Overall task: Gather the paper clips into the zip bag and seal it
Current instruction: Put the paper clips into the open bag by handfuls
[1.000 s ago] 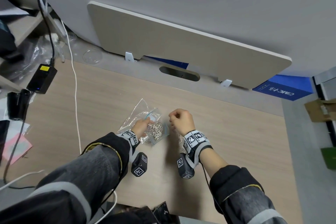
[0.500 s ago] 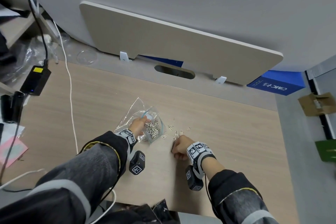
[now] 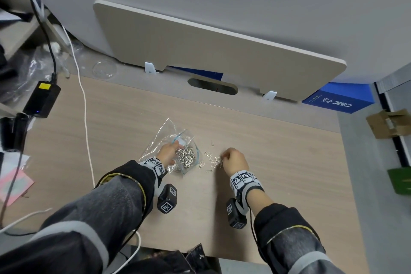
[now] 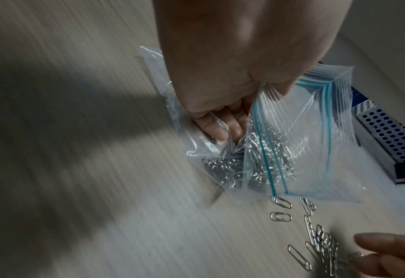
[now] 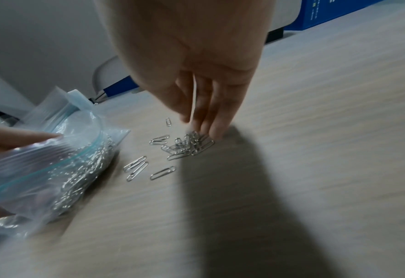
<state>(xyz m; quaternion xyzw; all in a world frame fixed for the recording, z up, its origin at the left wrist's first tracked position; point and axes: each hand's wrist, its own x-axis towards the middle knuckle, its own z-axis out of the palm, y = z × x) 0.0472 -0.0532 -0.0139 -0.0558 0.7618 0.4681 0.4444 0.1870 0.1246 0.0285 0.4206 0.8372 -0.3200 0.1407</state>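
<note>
A clear zip bag [image 3: 164, 133] with a blue seal strip lies on the wooden desk, holding a heap of silver paper clips [image 3: 188, 159]. My left hand [image 3: 178, 147] pinches the bag's mouth edge, thumb outside and fingers inside [image 4: 220, 124], holding the zip bag [image 4: 303, 131] open toward the right. Several loose paper clips [image 3: 213, 160] lie just right of the bag. My right hand [image 3: 223, 158] points down on that cluster, its fingertips [image 5: 211, 129] bunched on the loose clips [image 5: 184, 146]. Other single clips lie between the cluster and the bag [image 5: 54, 159].
A white cable [image 3: 85, 118] runs down the desk's left side beside a black power adapter [image 3: 42, 99]. A pink note [image 3: 13, 182] lies at far left. A beige panel [image 3: 211, 51] and cable slot [image 3: 212, 87] border the back; a blue box [image 3: 338, 100] stands back right.
My right hand left the bag's mouth, dropped to the desk on the right and now sits on the loose clips. The left hand keeps holding the bag.
</note>
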